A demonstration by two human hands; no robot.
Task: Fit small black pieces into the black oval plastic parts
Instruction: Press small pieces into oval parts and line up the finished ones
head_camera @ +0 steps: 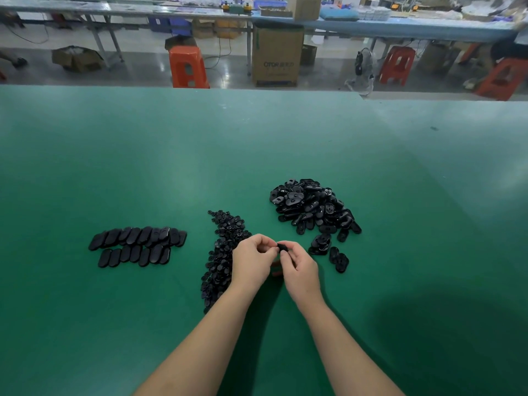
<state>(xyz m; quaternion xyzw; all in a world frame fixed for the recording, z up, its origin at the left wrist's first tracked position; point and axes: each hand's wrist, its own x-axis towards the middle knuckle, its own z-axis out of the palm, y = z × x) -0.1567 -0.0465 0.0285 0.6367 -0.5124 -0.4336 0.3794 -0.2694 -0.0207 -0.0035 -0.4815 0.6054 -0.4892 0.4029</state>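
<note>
My left hand (253,260) and my right hand (300,267) meet above the green table (257,144), fingers curled round one black oval part (283,247) between their tips. Most of that part is hidden by the fingers, and I cannot tell whether a small piece sits in it. A long heap of small black pieces (221,252) lies just left of my left hand. A loose pile of black oval parts (311,210) lies behind and to the right of my right hand. Two neat overlapping rows of oval parts (137,245) lie at the left.
A few stray oval parts (338,260) lie right of my right hand. Beyond the table's far edge stand orange stools (187,67), a tall cardboard box (276,54) and other workbenches.
</note>
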